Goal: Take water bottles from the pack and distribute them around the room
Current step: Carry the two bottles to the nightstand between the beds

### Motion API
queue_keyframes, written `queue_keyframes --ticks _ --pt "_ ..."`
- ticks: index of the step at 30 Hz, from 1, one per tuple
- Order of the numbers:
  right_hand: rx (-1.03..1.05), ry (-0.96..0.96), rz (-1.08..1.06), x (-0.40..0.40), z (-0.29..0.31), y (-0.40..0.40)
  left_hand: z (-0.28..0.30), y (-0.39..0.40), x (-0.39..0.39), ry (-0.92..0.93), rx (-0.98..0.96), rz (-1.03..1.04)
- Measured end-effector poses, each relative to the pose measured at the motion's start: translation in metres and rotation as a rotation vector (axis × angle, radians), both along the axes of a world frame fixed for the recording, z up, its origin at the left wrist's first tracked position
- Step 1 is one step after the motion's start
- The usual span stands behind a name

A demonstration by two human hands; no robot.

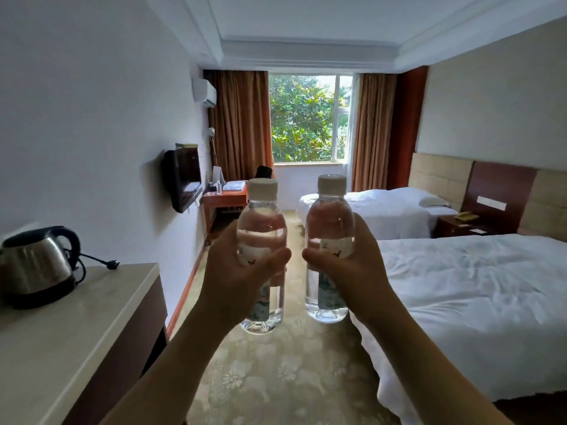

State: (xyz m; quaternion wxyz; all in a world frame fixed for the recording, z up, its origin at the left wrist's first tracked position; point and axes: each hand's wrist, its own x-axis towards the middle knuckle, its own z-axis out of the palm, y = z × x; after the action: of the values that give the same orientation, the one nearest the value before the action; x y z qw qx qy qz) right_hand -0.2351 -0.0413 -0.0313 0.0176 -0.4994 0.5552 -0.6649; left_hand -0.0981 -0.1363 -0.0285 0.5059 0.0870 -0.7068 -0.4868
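I hold two clear water bottles with white caps upright in front of me, side by side over the carpeted aisle. My left hand [233,277] is wrapped around the middle of the left bottle [261,222]. My right hand [352,271] grips the right bottle [329,219] the same way. Each bottle carries a pale label partly covered by my fingers. A small gap separates the two bottles. The pack is not in view.
A counter [76,326] at the left carries a steel kettle [36,265]. A wall TV [182,179] hangs beyond it, then a wooden desk [225,197] with small items. Two white beds [466,289] line the right wall, with a nightstand [457,225] between them. A window is at the far end.
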Motion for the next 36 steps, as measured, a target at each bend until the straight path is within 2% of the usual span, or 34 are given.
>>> queue_keyframes --ticks 7,18,27,36 --pt "0.0 0.051 -0.032 -0.085 -0.018 -0.169 -0.014 -0.17 -0.087 0.02 -0.057 -0.023" --pt "-0.003 -0.061 -0.109 -0.237 -0.005 -0.382 -0.006 -0.395 -0.25 0.037 0.003 -0.105" --pt "-0.015 -0.064 -0.068 -0.422 -0.034 -0.537 -0.024 -0.544 -0.425 0.008 -0.007 -0.05" --pt "-0.018 -0.05 -0.02 -0.599 -0.005 -0.697 -0.009 -0.698 -0.583 0.0 0.01 0.062"
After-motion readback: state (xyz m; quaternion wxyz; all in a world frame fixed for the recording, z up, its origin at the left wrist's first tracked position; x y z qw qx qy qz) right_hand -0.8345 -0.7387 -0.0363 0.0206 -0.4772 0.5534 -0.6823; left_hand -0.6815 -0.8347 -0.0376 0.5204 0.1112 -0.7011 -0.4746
